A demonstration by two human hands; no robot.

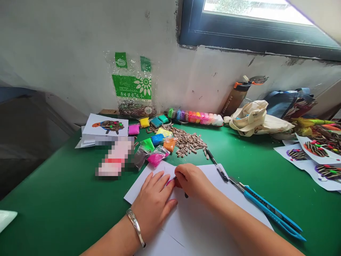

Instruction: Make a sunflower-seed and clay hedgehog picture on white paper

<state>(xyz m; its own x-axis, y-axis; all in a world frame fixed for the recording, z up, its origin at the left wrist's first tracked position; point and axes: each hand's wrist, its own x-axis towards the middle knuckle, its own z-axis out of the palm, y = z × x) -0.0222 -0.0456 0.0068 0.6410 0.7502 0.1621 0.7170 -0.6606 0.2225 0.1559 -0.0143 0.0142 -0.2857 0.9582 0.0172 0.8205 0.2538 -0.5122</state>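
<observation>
On the far left of the green tabletop (53, 185) lies a card (105, 125) with a turtle picture made with seeds. Next come small bags of soft clay (157, 156) in pink, blue, yellow and green, and a heap of striped sunflower seeds (186, 142). Near the middle, the left hand (153, 206) is spread flat and presses down on a sheet of white paper (213, 220). A silver bangle (135, 227) sits on that wrist. Just beside those fingers, on the paper, is a small bit of what looks like red clay (170, 183). The right hand (191, 181) pinches it with its fingertips. The clay looks soft and light, so a gentle pinch at its edge should be enough, but it may stick to the skin. The paper looks thin and light and could slide, so a flat hand on top is a good way to hold it. To the right lie a black pen (217, 165) and a blue box cutter (269, 213). At the far right are more seed pictures (315, 149).
</observation>
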